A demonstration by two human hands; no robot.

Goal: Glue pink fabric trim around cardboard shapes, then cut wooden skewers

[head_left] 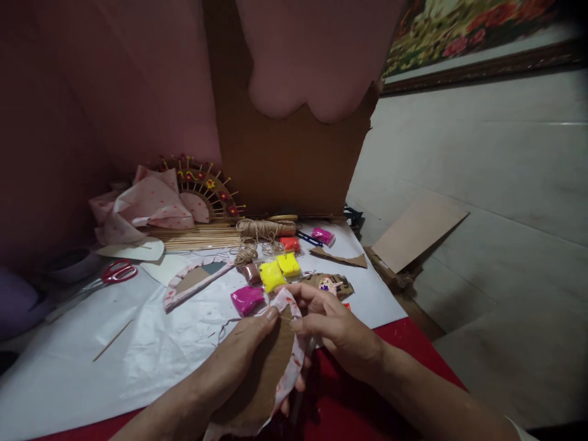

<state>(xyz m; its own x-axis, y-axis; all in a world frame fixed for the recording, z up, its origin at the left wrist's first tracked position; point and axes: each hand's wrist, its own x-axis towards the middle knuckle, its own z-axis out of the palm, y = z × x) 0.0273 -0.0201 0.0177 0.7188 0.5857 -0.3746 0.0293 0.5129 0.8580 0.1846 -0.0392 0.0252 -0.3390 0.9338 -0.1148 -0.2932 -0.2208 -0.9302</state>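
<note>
A curved piece of brown cardboard point(260, 380) with white-and-red patterned fabric folded over its edge is held up near the table's front. My left hand point(241, 346) grips it from the left, thumb lying on the cardboard near the top. My right hand point(337, 324) is closed at the fabric-covered right edge, thumb and fingers pinching the folded cloth point(297, 346). Whether something small sits between those fingertips I cannot make out. Just beyond the hands lie a magenta clay packet point(247, 300) and two yellow clay packets point(272, 277).
A half-round fabric-edged frame point(195, 285), red-handled scissors point(119, 271) and a thin stick point(113, 341) lie on the white sheet point(151, 361). Behind are a twine roll point(266, 229), a decorated fan of sticks point(211, 184) and crumpled pink cloth point(142, 205). Cardboard point(285, 165) stands upright at the back.
</note>
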